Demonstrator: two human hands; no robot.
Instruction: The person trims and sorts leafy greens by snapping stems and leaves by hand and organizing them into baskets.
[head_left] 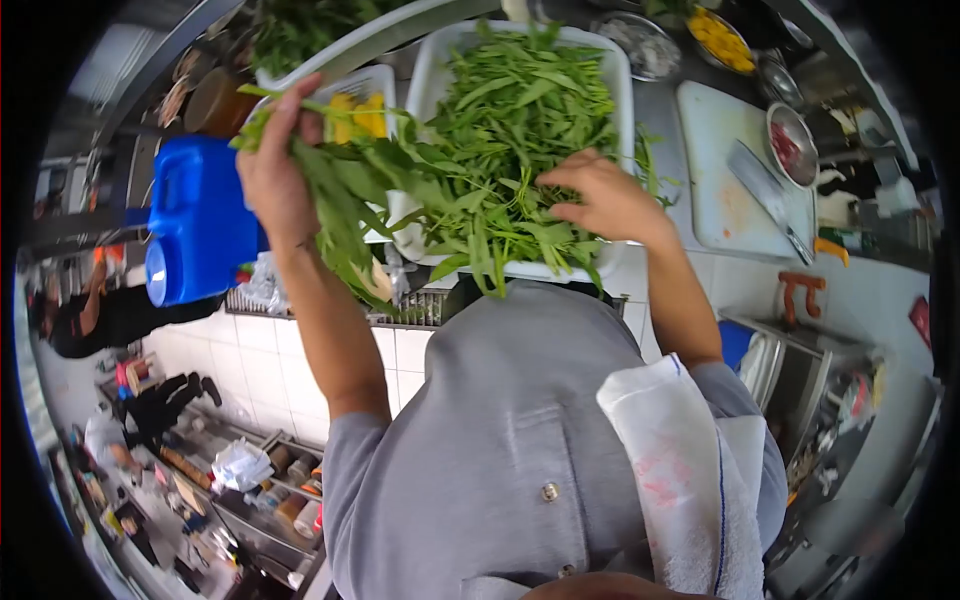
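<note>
A white rectangular tub is heaped with long-leafed greens. To the tub's left, my left hand is raised and closed round a bunch of leafy stems, whose leaves hang down and to the right. My right hand rests over the right part of the heap, its fingers spread and touching the leaves. Whether a stem lies under those fingers is hidden. Behind the held bunch is a smaller white basket with yellow pieces.
A blue jug stands at left. At right lie a white cutting board, a cleaver and a metal bowl with red pieces. Yellow pieces fill another bowl. People are at far left.
</note>
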